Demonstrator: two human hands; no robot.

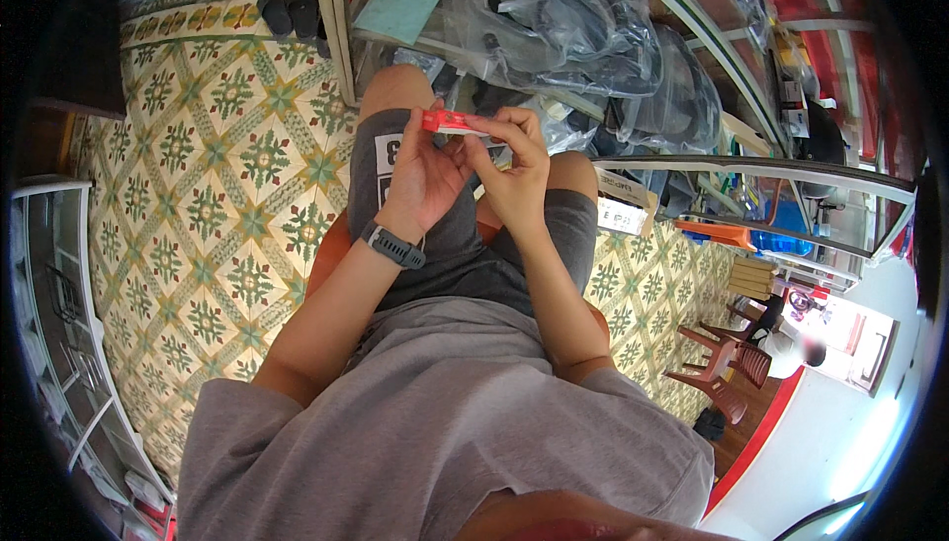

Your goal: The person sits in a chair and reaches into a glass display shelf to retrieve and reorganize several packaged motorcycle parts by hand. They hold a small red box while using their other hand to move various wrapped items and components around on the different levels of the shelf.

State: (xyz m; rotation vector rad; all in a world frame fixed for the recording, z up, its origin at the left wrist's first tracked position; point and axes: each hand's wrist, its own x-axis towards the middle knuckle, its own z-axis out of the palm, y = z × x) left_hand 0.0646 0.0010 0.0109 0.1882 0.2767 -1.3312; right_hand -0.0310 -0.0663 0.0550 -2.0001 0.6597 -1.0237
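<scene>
A small, slim red box with a pale lower edge (448, 122) is held level above my lap, between my two hands. My left hand (428, 185), with a dark watch (395, 248) on its wrist, has its palm turned up and grips the box's left end between thumb and fingers. From the other side, my right hand (516, 170) pinches the right end, with the index finger along the top and the thumb below. My fingers cover part of the box, so its right end is partly hidden.
Just beyond my knees is a glass display case (761, 167) holding dark parts in clear plastic bags (573, 22). A cardboard box (625, 203) stands by my right knee. Brown plastic chairs (722, 363) are at right, black slippers (289, 10) at far left, on patterned floor tiles (222, 205).
</scene>
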